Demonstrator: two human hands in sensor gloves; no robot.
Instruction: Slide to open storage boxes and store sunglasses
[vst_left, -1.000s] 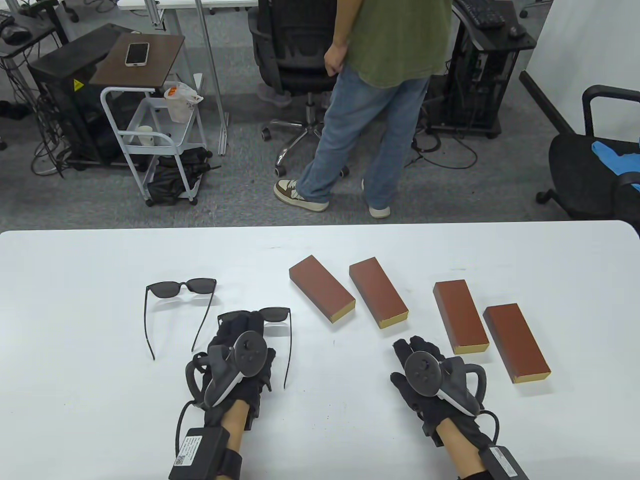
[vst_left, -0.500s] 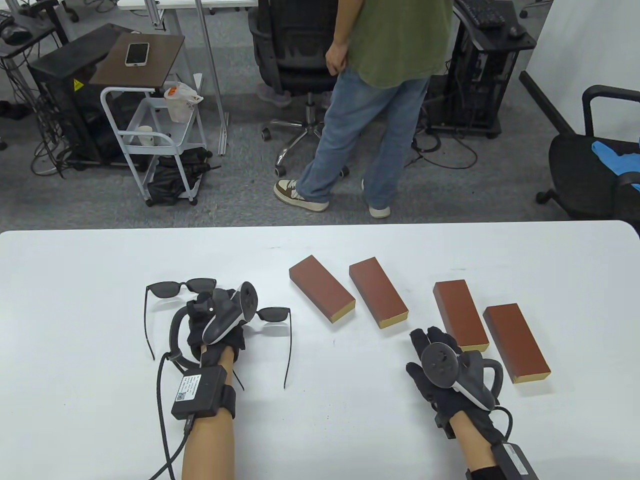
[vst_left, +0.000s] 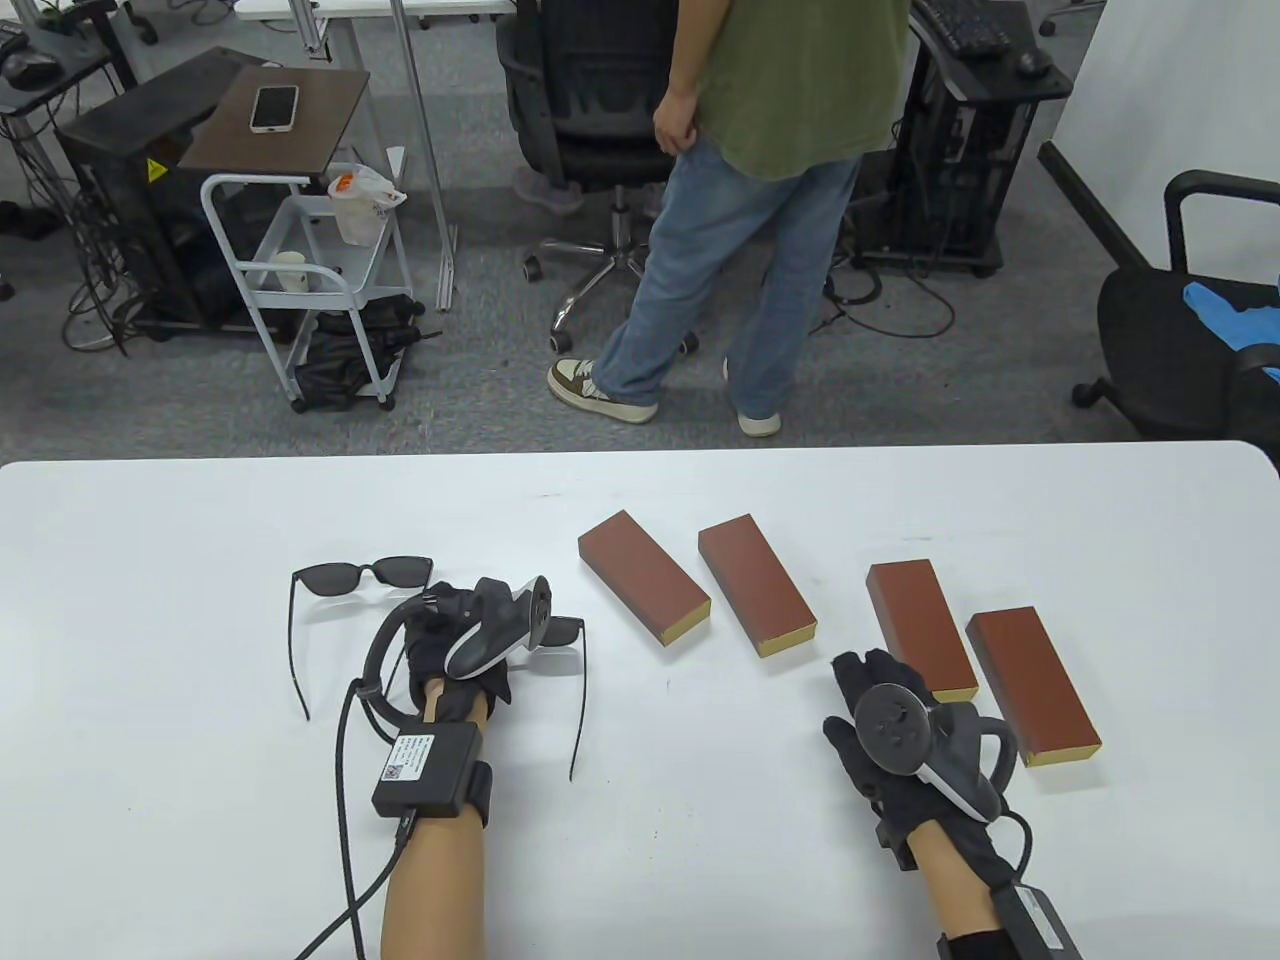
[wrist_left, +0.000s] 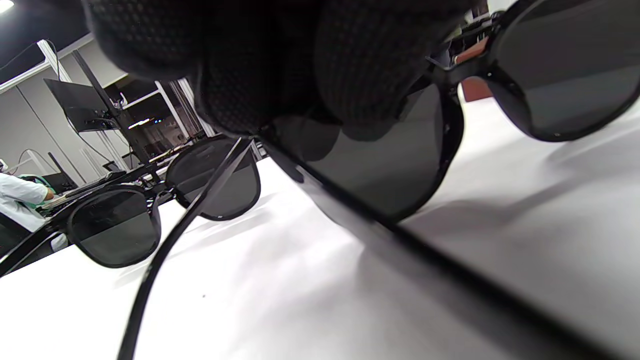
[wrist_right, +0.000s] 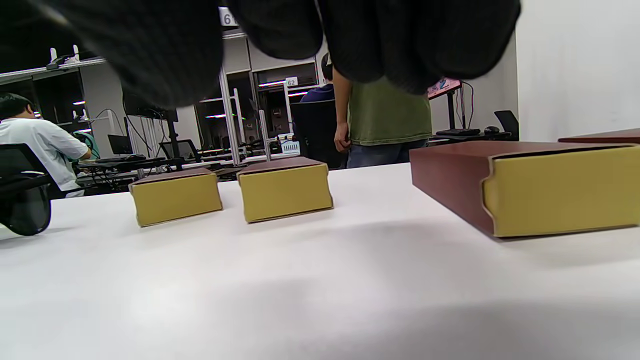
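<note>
We saw two pairs of sunglasses on the white table (vst_left: 150, 620). The nearer pair (vst_left: 566, 632) lay under our left hand (vst_left: 450, 640), whose gloved fingers (wrist_left: 280, 75) curled down over the frame and pinched it at one lens, where the arm hinges. That pair's free arm ran back toward us, just to the right of our left wrist. In the left wrist view its lenses stood close below the fingertips, and the frame looked slightly raised at the pinched end, though we could not tell whether it was clear of the table. The second pair (vst_left: 362, 575) rested just beyond and to the left of the left hand, lenses away from us and both arms spread open toward us.

Four closed brown boxes with yellow ends lay to the right of the left hand. The first box (vst_left: 643, 577) and the second box (vst_left: 756, 584) sat between our two hands, farther out. The third box (vst_left: 920, 632) lay just beyond the fingertips of our right hand (vst_left: 885, 720), and the fourth box (vst_left: 1032, 685) was just to the right of that hand. The right hand held nothing, palm down with relaxed, spread fingers, low over the table.

Beyond the table a person (vst_left: 760, 200) in a green shirt and jeans stood by an office chair (vst_left: 580, 120).
</note>
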